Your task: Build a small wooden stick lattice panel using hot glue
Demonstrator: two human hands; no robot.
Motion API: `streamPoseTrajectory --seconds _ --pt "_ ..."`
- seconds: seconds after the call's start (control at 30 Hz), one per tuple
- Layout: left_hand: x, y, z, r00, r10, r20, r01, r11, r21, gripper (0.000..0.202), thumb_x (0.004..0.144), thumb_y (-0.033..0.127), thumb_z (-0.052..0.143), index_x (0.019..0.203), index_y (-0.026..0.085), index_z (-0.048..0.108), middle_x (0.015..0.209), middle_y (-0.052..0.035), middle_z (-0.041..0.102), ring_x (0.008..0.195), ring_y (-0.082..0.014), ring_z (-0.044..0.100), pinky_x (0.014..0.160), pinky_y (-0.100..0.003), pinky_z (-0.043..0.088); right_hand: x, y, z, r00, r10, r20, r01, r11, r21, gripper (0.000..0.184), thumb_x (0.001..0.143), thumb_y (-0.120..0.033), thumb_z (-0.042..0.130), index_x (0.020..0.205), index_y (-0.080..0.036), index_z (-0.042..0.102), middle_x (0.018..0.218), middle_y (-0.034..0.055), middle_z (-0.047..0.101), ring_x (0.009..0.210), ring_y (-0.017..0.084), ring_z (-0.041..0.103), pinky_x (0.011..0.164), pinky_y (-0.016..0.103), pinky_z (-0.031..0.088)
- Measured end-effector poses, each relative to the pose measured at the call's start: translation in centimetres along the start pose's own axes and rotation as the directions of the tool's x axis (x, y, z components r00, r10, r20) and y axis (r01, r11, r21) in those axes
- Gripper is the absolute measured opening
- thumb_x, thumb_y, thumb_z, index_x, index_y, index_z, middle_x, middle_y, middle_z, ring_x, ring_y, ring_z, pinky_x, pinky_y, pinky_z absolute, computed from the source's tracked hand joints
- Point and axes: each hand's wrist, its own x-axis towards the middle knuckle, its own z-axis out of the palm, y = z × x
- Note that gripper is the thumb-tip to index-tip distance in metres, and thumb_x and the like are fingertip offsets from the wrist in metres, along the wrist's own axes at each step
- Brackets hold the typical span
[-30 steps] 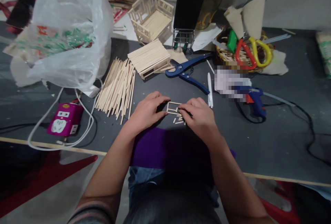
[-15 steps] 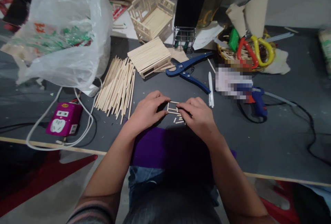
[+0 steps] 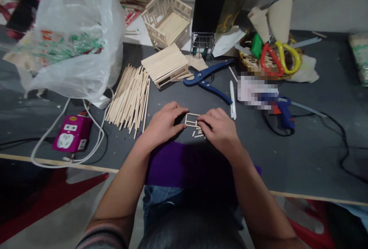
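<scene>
The small stick frame [image 3: 191,121] lies lengthwise between the left hand [image 3: 163,122], thumb and forefinger parted at one end, and the right hand [image 3: 220,128], fingertips bunched over the other, both grips unclear.

From where I stand, a hand could pass over the bare worktop [image 3: 304,164] by its front edge, right of the right hand [image 3: 218,126]. Towards the back edge, the cutter [image 3: 201,76] and pen [image 3: 232,101] obstruct; leftward, the stick pile [image 3: 129,99] does.
</scene>
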Motion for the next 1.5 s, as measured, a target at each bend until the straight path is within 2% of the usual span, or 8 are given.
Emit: streamPoseTrajectory --seconds 0.13,0.4,0.73,1.0,1.27,1.4,1.5 --pt "0.0 0.1 0.1 1.0 0.006 0.014 -0.006 0.999 0.043 0.041 0.085 0.023 0.065 0.125 0.02 0.06 0.107 -0.0063 0.057 0.102 -0.0227 0.057 0.088 -0.034 0.047 -0.1 -0.1 -0.1 0.999 0.003 -0.038 -0.002 1.0 0.026 0.019 0.095 -0.024 0.053 0.094 -0.023 0.072 0.083 0.005 0.063 0.085 0.021 0.052 0.07 0.033 0.038" --pt "0.0 -0.1 0.2 1.0 0.018 0.002 -0.018 0.998 0.062 0.036 0.087 0.025 0.062 0.123 0.021 0.061 0.104 -0.0053 0.057 0.099 -0.0211 0.057 0.086 -0.033 0.046 0.1 0.0 0.4 0.999 -0.034 0.011 0.034 0.999 -0.008 0.021 0.096 -0.025 0.052 0.095 -0.023 0.073 0.087 0.0059 0.064 0.086 0.021 0.051 0.072 0.033 0.039" --pt "0.1 -0.1 0.0 1.0 0.01 -0.004 -0.01 0.998 0.069 0.036 0.087 0.025 0.063 0.122 0.02 0.062 0.099 -0.004 0.056 0.095 -0.0196 0.057 0.082 -0.031 0.046 -0.1 0.1 -0.4 0.995 0.0 -0.101 0.002 1.0 0.019 0.019 0.095 -0.022 0.053 0.096 -0.022 0.072 0.088 0.006 0.064 0.089 0.021 0.053 0.075 0.032 0.041" --pt "0.1 -0.1 -0.1 1.0 0.012 -0.028 -0.01 0.998 0.064 0.034 0.085 0.028 0.064 0.119 0.022 0.064 0.094 -0.0027 0.056 0.093 -0.0194 0.057 0.082 -0.032 0.047 0.4 -0.7 0.0 0.998 -0.058 0.008 0.059 0.994 -0.091 0.016 0.095 -0.023 0.055 0.09 -0.02 0.07 0.088 0.0067 0.063 0.086 0.02 0.05 0.072 0.031 0.037" --pt "0.1 0.1 -0.3 1.0 0.01 -0.013 -0.01 0.999 0.033 0.033 0.085 0.028 0.063 0.118 0.021 0.065 0.094 -0.0029 0.057 0.094 -0.0195 0.057 0.083 -0.031 0.047 0.7 -0.8 -0.4 0.996 -0.077 0.04 0.084 0.971 -0.224 0.02 0.096 -0.021 0.052 0.085 -0.018 0.069 0.086 0.0085 0.063 0.086 0.022 0.049 0.07 0.033 0.035" --pt "0.1 0.1 -0.4 1.0 0.014 -0.002 -0.014 1.0 0.015 0.037 0.086 0.032 0.063 0.122 0.022 0.063 0.095 -0.003 0.057 0.093 -0.0194 0.057 0.084 -0.031 0.047 0.5 -0.6 -0.6 0.995 -0.089 0.041 0.096 0.976 -0.198 0.018 0.096 -0.019 0.052 0.089 -0.018 0.069 0.088 0.0089 0.063 0.086 0.022 0.049 0.072 0.033 0.037" --pt "0.2 0.1 -0.4 1.0 0.006 -0.006 -0.006 1.0 0.008 0.032 0.088 0.032 0.062 0.118 0.023 0.066 0.094 -0.0028 0.058 0.094 -0.0192 0.058 0.083 -0.03 0.046 0.4 -0.5 -0.5 0.994 -0.098 0.042 0.103 0.981 -0.164 0.019 0.096 -0.018 0.052 0.094 -0.019 0.07 0.089 0.008 0.064 0.086 0.021 0.049 0.072 0.032 0.037"
